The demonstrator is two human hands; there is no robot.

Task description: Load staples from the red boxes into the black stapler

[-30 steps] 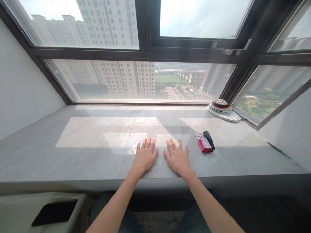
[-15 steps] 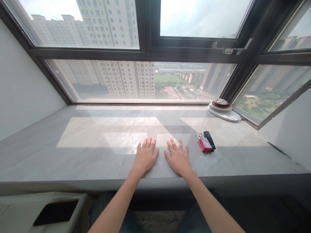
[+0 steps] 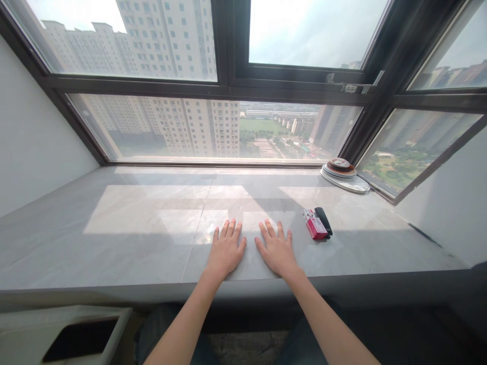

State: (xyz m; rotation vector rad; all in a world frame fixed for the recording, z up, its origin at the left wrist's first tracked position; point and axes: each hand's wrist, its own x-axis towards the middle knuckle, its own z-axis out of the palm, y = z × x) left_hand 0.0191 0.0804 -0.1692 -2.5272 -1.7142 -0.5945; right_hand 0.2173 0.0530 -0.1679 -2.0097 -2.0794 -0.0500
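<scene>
My left hand [image 3: 226,249] lies flat, palm down, on the grey marbled window sill [image 3: 140,253], its fingers spread. Beside it, a short gap to the right, my right hand [image 3: 278,249] rests the same way, open and holding nothing. To the right of that hand is a small pink-and-white box [image 3: 315,225]. A black stapler-like object [image 3: 323,222] lies against the box's right side; its exact kind I cannot make out. Neither hand touches these two things.
A stack of plates [image 3: 344,175] stands in the far right corner by the dark window frame [image 3: 228,91]. White walls close the sill at both sides. Below its front edge at left is a pale piece of furniture [image 3: 122,324] with a dark rectangular opening.
The view has tilted and shifted slightly, so the box and plates appear a little further left. Both hands stay flat in place on the sill.
</scene>
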